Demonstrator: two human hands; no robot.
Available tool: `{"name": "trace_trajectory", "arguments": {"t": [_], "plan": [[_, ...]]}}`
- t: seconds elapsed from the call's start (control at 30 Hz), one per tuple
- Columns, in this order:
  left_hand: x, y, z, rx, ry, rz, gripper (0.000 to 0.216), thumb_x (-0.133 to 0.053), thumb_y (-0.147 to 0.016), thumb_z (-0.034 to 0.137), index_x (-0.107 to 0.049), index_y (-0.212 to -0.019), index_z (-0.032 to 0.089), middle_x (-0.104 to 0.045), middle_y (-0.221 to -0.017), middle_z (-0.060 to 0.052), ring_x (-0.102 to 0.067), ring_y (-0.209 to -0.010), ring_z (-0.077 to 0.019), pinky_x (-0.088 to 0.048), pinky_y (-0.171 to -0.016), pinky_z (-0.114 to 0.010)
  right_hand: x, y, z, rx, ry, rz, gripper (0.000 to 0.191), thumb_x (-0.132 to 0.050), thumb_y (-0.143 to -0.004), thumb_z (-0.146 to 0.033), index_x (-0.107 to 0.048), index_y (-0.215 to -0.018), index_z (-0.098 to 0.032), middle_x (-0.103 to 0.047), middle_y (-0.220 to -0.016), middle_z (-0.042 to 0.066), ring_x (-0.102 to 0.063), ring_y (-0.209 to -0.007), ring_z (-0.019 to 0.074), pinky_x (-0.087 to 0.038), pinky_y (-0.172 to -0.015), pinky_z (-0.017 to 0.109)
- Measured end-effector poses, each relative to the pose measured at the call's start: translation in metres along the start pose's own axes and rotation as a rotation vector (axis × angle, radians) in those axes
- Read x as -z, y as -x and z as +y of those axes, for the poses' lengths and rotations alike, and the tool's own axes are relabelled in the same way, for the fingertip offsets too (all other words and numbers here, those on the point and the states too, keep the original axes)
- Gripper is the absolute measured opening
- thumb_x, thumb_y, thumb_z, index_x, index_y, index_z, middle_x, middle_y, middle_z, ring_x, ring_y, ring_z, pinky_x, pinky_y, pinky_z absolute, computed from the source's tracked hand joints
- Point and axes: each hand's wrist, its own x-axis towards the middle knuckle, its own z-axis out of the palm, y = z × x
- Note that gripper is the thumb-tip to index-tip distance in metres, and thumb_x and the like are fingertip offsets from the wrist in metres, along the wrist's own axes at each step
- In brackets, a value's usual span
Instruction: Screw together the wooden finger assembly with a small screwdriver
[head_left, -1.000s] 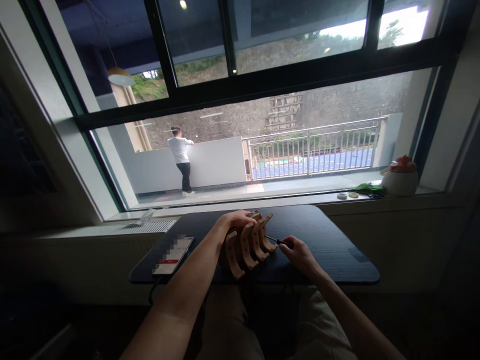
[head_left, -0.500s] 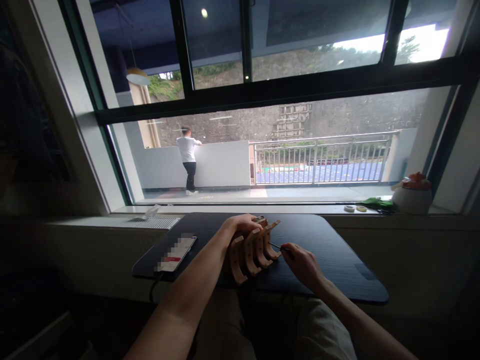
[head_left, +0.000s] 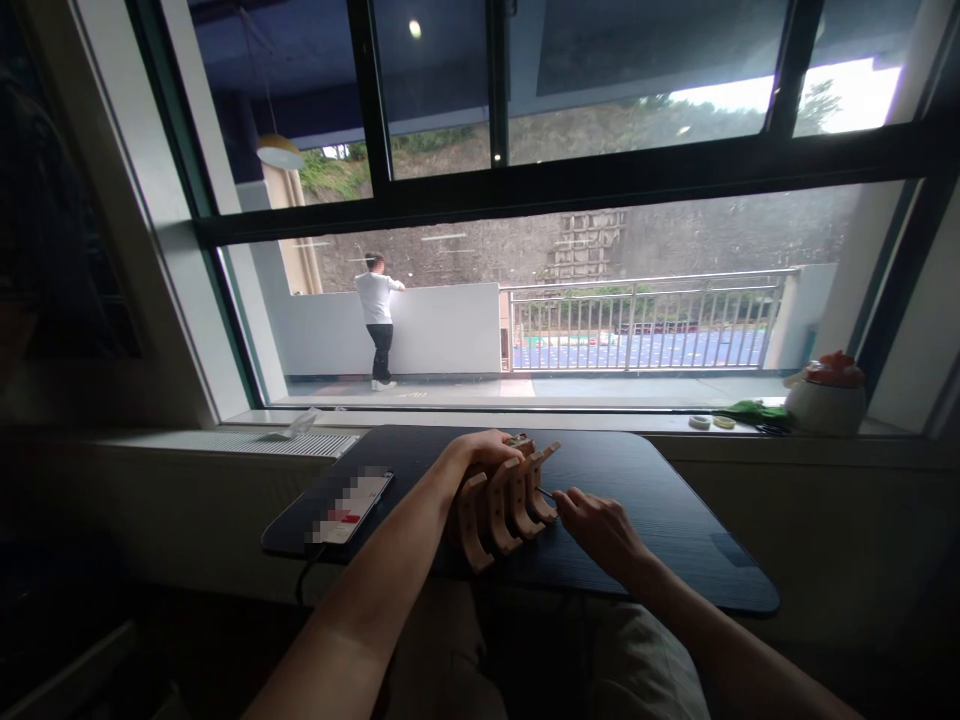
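A small wooden rack (head_left: 504, 505) with several curved ribs and small dark holes stands on the black table. My left hand (head_left: 491, 446) is closed on its far upper side; those fingertips are partly hidden behind the ribs. To the right of the rack, my right hand (head_left: 592, 518) is closed around a thin-shafted tool (head_left: 544, 491) like a screwdriver. Its tip meets the rightmost rib near a hole. The handle is hidden inside the fingers, so its exact kind cannot be made out.
On the black table (head_left: 675, 540), left of my forearm, lies a phone (head_left: 356, 508) with a cable. The windowsill holds a white pot (head_left: 825, 400) with an orange top, tape rolls (head_left: 700, 422) and a green item (head_left: 754, 411). Outside, a person (head_left: 377, 318) leans on a wall.
My right hand has shifted slightly left, nearer the rack, and less of the tool's shaft shows. My left hand and the rack stay in place.
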Motion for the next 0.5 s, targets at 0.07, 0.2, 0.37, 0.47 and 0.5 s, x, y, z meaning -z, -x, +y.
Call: {"name": "trace_trajectory", "arguments": {"t": [0.07,0.2,0.37,0.47,0.5], "plan": [[-0.001,0.001,0.001,0.008,0.018,-0.031,0.031,-0.063,-0.060,0.023,-0.065,-0.090,0.017,-0.068,-0.082,-0.004,-0.063,-0.077,-0.0232,-0.049,-0.065,-0.028,-0.004,0.001,0.001,-0.018,-0.044,0.002,0.019,-0.044,-0.085,-0.021,-0.062,-0.089,-0.024,-0.065,-0.077,0.005,-0.059,-0.064,0.0144,-0.033,-0.054,0.023],[-0.003,0.008,0.006,0.024,0.034,-0.025,0.034,-0.062,-0.061,0.021,-0.064,-0.095,0.015,-0.067,-0.081,-0.006,-0.063,-0.073,-0.0237,-0.049,-0.061,-0.029,-0.012,-0.003,0.005,-0.289,-0.372,-0.016,0.022,-0.047,-0.083,-0.036,-0.063,-0.090,-0.023,-0.068,-0.077,0.003,-0.061,-0.067,0.0169,-0.039,-0.057,0.025],[-0.004,0.015,0.013,0.025,-0.019,0.013,0.033,-0.062,-0.062,0.022,-0.064,-0.094,0.015,-0.068,-0.084,-0.005,-0.063,-0.077,-0.0232,-0.049,-0.061,-0.027,-0.008,-0.013,0.008,-0.450,-0.660,-0.106,0.029,-0.050,-0.076,-0.041,-0.065,-0.086,-0.018,-0.066,-0.069,0.003,-0.060,-0.062,0.0167,-0.043,-0.055,0.026],[-0.003,0.017,0.015,0.050,-0.010,-0.016,0.037,-0.061,-0.062,0.021,-0.063,-0.098,0.014,-0.068,-0.088,-0.007,-0.063,-0.080,-0.0252,-0.050,-0.063,-0.029,-0.003,-0.015,0.010,-0.495,-0.723,-0.118,0.039,-0.056,-0.070,-0.036,-0.060,-0.105,-0.018,-0.064,-0.074,0.003,-0.056,-0.057,0.0142,-0.043,-0.051,0.025],[-0.002,0.018,0.015,0.056,-0.007,-0.021,0.037,-0.061,-0.061,0.021,-0.063,-0.098,0.014,-0.068,-0.088,-0.007,-0.063,-0.081,-0.0258,-0.050,-0.063,-0.029,-0.002,-0.013,0.011,-0.516,-0.770,-0.121,0.046,-0.057,-0.069,-0.033,-0.055,-0.113,-0.018,-0.064,-0.080,0.003,-0.055,-0.055,0.0130,-0.043,-0.049,0.025]]}}
